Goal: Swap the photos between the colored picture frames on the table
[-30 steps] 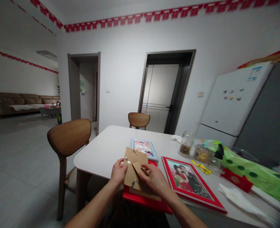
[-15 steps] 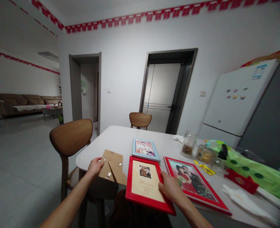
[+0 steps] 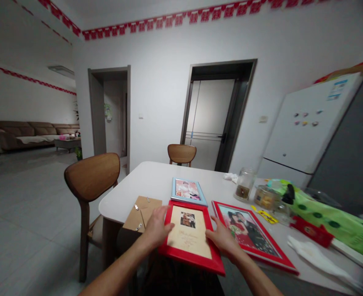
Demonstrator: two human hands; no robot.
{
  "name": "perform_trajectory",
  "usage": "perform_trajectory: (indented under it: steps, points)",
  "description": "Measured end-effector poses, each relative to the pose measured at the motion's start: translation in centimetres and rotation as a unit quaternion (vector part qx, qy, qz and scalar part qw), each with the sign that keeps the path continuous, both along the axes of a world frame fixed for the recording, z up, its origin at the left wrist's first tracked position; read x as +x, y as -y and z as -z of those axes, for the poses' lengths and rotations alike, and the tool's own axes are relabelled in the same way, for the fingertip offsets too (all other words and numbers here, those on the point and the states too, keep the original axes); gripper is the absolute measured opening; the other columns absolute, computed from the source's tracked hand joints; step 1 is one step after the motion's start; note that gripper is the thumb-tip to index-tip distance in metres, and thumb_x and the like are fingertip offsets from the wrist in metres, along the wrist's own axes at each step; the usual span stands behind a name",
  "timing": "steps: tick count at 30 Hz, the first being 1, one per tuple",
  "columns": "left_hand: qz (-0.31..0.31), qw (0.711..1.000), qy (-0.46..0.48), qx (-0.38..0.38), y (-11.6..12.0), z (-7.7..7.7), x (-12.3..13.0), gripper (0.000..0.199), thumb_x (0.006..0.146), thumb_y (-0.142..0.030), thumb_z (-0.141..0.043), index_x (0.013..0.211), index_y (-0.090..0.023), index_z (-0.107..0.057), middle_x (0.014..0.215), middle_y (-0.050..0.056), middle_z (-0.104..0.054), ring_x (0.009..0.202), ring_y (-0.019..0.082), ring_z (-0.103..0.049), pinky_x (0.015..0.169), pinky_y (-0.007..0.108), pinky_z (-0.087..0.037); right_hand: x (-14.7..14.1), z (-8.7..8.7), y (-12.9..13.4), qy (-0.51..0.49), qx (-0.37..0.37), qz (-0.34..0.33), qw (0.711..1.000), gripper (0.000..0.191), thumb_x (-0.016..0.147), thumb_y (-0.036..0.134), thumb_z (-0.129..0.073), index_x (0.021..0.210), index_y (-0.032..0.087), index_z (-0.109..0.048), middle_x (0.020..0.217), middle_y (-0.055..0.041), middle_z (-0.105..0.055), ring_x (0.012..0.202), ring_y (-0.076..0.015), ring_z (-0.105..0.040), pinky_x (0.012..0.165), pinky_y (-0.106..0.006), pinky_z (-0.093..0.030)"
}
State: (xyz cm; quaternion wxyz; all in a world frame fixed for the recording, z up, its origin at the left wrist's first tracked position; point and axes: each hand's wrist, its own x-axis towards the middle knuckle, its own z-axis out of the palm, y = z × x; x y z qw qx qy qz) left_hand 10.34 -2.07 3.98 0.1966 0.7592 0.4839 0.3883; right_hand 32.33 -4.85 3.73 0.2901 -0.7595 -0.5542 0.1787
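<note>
A red picture frame [image 3: 190,259] with a cream insert is held at the table's near edge. My left hand [image 3: 158,226] grips its left side, thumb on the front. On its right side, my right hand [image 3: 223,236] is closed round the border. A brown backing board [image 3: 134,213] with metal clips lies on the table to the left, partly behind my left hand. Beyond the held frame lies a light blue frame [image 3: 188,191] with a photo. The larger red frame [image 3: 252,234], showing a couple, lies to the right, partly behind my right hand.
On the right of the white table [image 3: 157,174] are a glass jar [image 3: 245,185], a food container [image 3: 266,198], a green bag [image 3: 329,220], a red box [image 3: 312,231] and white tissue [image 3: 320,259]. Wooden chairs stand left [image 3: 93,176] and behind [image 3: 182,153].
My left hand has let go of the brown backing board, which now lies on the table, and moved right to grip the red frame. My right hand still holds that frame.
</note>
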Motion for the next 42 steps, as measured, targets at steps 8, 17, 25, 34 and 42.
perform_trajectory:
  steps: [8,17,25,34,42]
  points:
    - [0.191,0.982,0.002,-0.014,4.8,-0.8,6.4,0.067,0.061,-0.034,-0.068,0.121,-0.017,-0.041,0.123,0.011,-0.043,0.112,0.025,-0.038,0.096,0.037,-0.031,-0.7,-2.9,1.5,-0.452,0.022,0.000,0.892,0.070,0.065,0.018,-0.037,0.130,0.015,-0.014,0.078,-0.0056,-0.066,0.065,-0.0183,-0.063,0.058,-0.030,-0.048]
    - [0.176,0.974,-0.052,0.134,4.9,-2.8,4.8,0.047,0.074,-0.009,-0.040,0.121,-0.014,-0.038,0.114,0.011,-0.051,0.105,0.021,-0.045,0.092,0.033,-0.036,-0.2,-2.3,0.8,-0.418,0.053,-0.034,0.906,0.067,0.061,0.024,-0.056,0.123,0.017,-0.031,0.055,0.0038,-0.058,0.048,-0.0133,-0.056,0.047,-0.024,-0.044]
    - [-0.072,0.990,0.100,0.063,2.1,-1.0,-2.4,0.043,0.067,-0.007,-0.043,0.109,-0.016,-0.046,0.107,0.007,-0.054,0.098,0.021,-0.050,0.081,0.030,-0.041,1.9,-0.8,-0.5,0.083,0.039,-0.008,0.996,0.049,0.067,0.026,-0.046,0.111,0.004,-0.051,0.076,-0.0110,-0.066,0.072,-0.0209,-0.061,0.064,-0.026,-0.042]
    - [-0.075,0.992,0.028,-0.094,0.7,2.3,-4.9,0.031,0.069,-0.011,-0.045,0.100,-0.015,-0.051,0.070,-0.001,-0.058,0.064,0.014,-0.055,0.058,0.021,-0.039,1.7,1.1,-0.6,0.252,0.013,-0.040,0.967,0.027,0.071,0.021,-0.043,0.088,0.010,-0.061,0.083,-0.0152,-0.066,0.079,-0.0222,-0.060,0.066,-0.026,-0.038]
    - [-0.074,0.985,-0.158,-0.010,1.8,1.0,-4.3,0.035,0.072,-0.021,-0.046,0.106,-0.015,-0.050,0.102,0.009,-0.054,0.098,0.021,-0.049,0.083,0.029,-0.036,1.1,1.0,-0.1,0.265,0.019,-0.057,0.962,0.019,0.072,0.018,-0.043,0.079,0.011,-0.059,0.080,-0.0138,-0.064,0.075,-0.0204,-0.058,0.065,-0.027,-0.036]
